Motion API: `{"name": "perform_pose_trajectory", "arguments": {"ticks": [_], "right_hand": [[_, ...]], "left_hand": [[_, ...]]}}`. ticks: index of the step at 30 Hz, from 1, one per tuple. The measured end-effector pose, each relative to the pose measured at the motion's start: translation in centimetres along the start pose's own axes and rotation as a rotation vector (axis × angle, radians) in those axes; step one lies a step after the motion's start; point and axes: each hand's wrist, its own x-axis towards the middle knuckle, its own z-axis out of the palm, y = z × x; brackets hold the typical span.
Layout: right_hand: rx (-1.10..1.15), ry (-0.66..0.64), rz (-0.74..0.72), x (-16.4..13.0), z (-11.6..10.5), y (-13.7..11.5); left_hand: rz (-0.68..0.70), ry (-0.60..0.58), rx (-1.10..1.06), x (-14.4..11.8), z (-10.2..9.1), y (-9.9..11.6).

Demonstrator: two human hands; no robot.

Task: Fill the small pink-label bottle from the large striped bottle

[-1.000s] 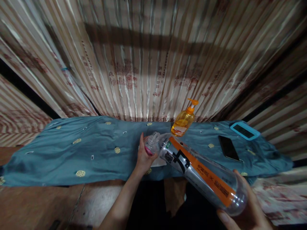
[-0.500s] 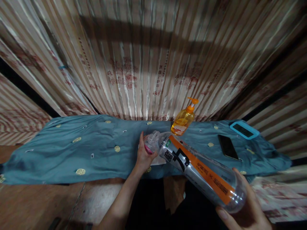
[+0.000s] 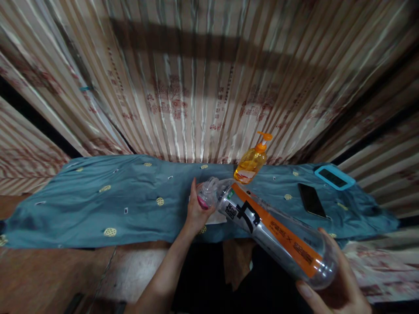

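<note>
My right hand [image 3: 343,279] is wrapped around the base of a large clear plastic bottle [image 3: 271,231] with an orange and silver label. The bottle is tilted, its neck end lower on the page of cloth side, pointing away to the left. No liquid can be made out inside it. My left hand [image 3: 198,213] grips a small clear plastic container [image 3: 207,192] with a pink part low on its side. The large bottle's neck meets this container; whether they touch I cannot tell. Under my left hand a white sheet [image 3: 218,219] partly shows on the cloth.
An orange pump bottle [image 3: 250,165] stands just behind the large bottle. To the right lie a black phone [image 3: 311,200] and a blue-framed digital clock [image 3: 334,177]. They rest on a teal patterned cloth [image 3: 131,187]. Pleated curtains [image 3: 203,87] close off the back and sides.
Both hands and the two held vessels stay almost where they were. The view has shifted very slightly.
</note>
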Motion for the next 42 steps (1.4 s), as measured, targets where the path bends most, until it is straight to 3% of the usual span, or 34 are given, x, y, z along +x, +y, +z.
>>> {"name": "perform_pose_trajectory", "arguments": {"ticks": [25, 37, 42], "right_hand": [[-0.039, 0.028, 0.000, 0.3, 0.3, -1.8], [-0.058, -0.051, -0.059, 1.1, -1.9, 1.6], [-0.048, -0.039, -0.060, 1.0, -1.5, 0.8]], "left_hand": [[0.015, 0.012, -0.004, 0.1, 0.2, -0.4], [0.003, 0.010, -0.005, 0.1, 0.0, -0.1], [0.004, 0.004, 0.000, 0.1, 0.0, -0.1]]}}
